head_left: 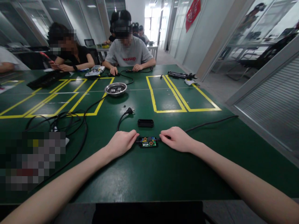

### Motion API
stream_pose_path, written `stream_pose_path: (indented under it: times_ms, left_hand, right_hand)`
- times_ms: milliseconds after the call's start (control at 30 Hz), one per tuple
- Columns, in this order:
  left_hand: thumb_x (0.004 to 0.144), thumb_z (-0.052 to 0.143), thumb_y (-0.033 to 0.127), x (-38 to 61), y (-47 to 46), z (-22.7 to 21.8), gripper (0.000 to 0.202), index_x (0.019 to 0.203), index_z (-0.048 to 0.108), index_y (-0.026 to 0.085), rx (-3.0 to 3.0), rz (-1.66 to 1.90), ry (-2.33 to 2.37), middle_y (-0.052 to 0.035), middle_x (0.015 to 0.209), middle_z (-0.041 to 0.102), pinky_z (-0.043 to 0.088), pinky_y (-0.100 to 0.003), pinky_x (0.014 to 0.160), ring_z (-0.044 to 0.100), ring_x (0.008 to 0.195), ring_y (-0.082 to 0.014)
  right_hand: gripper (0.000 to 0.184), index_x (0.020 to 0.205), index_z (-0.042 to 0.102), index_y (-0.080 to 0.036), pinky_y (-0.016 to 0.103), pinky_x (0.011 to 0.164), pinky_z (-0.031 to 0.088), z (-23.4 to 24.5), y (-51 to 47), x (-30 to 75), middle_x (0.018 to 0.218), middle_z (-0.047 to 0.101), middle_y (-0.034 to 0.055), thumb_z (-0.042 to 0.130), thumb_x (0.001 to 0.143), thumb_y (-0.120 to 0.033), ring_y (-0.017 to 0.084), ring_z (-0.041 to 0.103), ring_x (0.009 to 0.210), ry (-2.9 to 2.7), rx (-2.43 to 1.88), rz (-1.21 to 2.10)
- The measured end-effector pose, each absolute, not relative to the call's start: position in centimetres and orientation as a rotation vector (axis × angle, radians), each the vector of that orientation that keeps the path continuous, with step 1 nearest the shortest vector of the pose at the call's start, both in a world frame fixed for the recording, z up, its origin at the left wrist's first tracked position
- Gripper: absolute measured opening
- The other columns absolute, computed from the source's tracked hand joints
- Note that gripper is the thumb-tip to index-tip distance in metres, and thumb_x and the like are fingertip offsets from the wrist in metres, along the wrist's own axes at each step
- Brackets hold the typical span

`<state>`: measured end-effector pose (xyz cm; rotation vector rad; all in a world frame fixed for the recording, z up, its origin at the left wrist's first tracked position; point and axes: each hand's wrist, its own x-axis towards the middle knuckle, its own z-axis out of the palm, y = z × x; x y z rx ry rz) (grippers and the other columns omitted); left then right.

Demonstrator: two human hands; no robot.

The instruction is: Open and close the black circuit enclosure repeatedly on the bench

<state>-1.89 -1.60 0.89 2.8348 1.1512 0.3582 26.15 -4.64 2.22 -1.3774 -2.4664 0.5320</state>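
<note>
An adapter's green circuit board [149, 142] sits in a black half-shell on the table, its coils and wires exposed. At its left end, my left hand [122, 142] is closed on the black power cable, whose plug [130, 111] lies just beyond the hand. My right hand [175, 139] is pinched around the black cable [205, 123] at the board's other end; that cable runs off to the right. Behind the board rests the other black half of the casing [145, 123], hollow side up. The fingertips are partly hidden by the hands.
A metal bowl [116, 89] with small parts stands farther back. Coiled black cables [67, 119] and a blurred-out item lie at left. Yellow tape [170, 111] marks rectangles on the green table [121, 183]. Opposite, a person [128, 51] handles a cable; a tripod-like black item [179, 75] lies at back right.
</note>
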Motion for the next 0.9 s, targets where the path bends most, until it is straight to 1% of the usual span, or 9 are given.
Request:
stream_pose_path:
  times_ms: [167, 367, 600, 767, 900]
  left_hand:
    - [0.111, 0.035, 0.035, -2.1, -1.5, 0.6, 0.039, 0.083, 0.058, 0.021, 2.803, 0.377, 1.148, 0.0008, 0.058, 0.06, 0.036, -0.024, 0.054, 0.059, 0.051, -0.0161]
    - [0.111, 0.035, 0.036, -2.2, -1.4, 0.5, 0.041, 0.079, 0.056, 0.021, 2.785, 0.443, 1.09, 0.0025, 0.054, 0.055, 0.032, -0.023, 0.051, 0.054, 0.047, -0.0143]
    - [0.11, 0.035, 0.036, -2.2, -1.3, 0.7, 0.042, 0.078, 0.057, 0.021, 2.8, 0.456, 1.071, 0.0024, 0.054, 0.055, 0.03, -0.024, 0.05, 0.053, 0.046, -0.0141]
    - [0.11, 0.035, 0.036, -1.8, -1.4, 0.7, 0.045, 0.074, 0.057, 0.02, 2.893, 0.495, 1.084, 0.0012, 0.053, 0.057, 0.027, -0.025, 0.05, 0.054, 0.046, -0.0144]
    - [0.109, 0.036, 0.036, -1.4, -1.6, 0.8, 0.046, 0.071, 0.057, 0.02, 2.95, 0.519, 1.112, -0.0005, 0.054, 0.061, 0.026, -0.026, 0.052, 0.056, 0.048, -0.0151]
  right_hand:
    - [0.038, 0.062, 0.042, -0.021, 0.028, 0.058, 0.027, 2.1, -4.7, 26.0, 0.054, 0.048, -0.0015, 0.043, 0.099, -0.029, 0.012, 0.044, 0.05, -2.447, -1.346, 0.52]
    - [0.038, 0.063, 0.046, -0.021, 0.027, 0.059, 0.028, 2.1, -4.9, 25.9, 0.055, 0.051, -0.0005, 0.043, 0.1, -0.028, 0.012, 0.045, 0.051, -2.479, -1.371, 0.496]
    - [0.036, 0.065, 0.052, -0.019, 0.026, 0.059, 0.028, 2.2, -5.0, 25.4, 0.058, 0.056, 0.0, 0.046, 0.1, -0.025, 0.012, 0.047, 0.052, -2.542, -1.418, 0.452]
    - [0.03, 0.068, 0.06, -0.018, 0.028, 0.061, 0.029, 2.8, -5.2, 25.3, 0.066, 0.066, 0.0038, 0.05, 0.097, -0.022, 0.014, 0.054, 0.059, -2.656, -1.431, 0.358]
    - [0.021, 0.071, 0.063, -0.018, 0.028, 0.062, 0.03, 3.2, -5.5, 25.2, 0.072, 0.069, 0.0048, 0.055, 0.091, -0.019, 0.016, 0.059, 0.066, -2.666, -1.428, 0.32]
